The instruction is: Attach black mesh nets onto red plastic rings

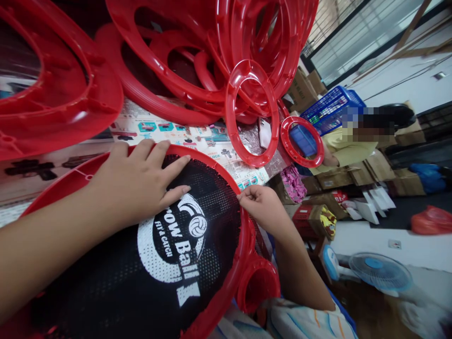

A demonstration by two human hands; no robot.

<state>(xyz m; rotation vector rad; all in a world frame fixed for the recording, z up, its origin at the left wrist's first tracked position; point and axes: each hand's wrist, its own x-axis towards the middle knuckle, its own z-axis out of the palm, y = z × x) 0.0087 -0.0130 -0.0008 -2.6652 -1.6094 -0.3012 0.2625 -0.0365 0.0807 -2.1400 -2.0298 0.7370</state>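
A round black mesh net (215,235) with white "Throw Ball"-style lettering lies within a large red plastic hoop (226,296). My left hand (141,181) rests flat on the net near the hoop's far side, fingers spread. At the hoop's right side, my right hand (261,207) is closed in a pinch where the net's edge meets the red rim. What exactly lies between those fingertips is mostly hidden. A red tube-like part (259,285) with a round opening is beside the hoop, below my right hand.
Large red plastic rings (169,99) are heaped behind the hoop, with smaller red rings (231,113) in front. Printed sheets (148,125) cover the table. A phone (264,133) lies near the rings. Beyond are a person in yellow (353,150), a blue crate (332,108), cartons and a fan (379,270).
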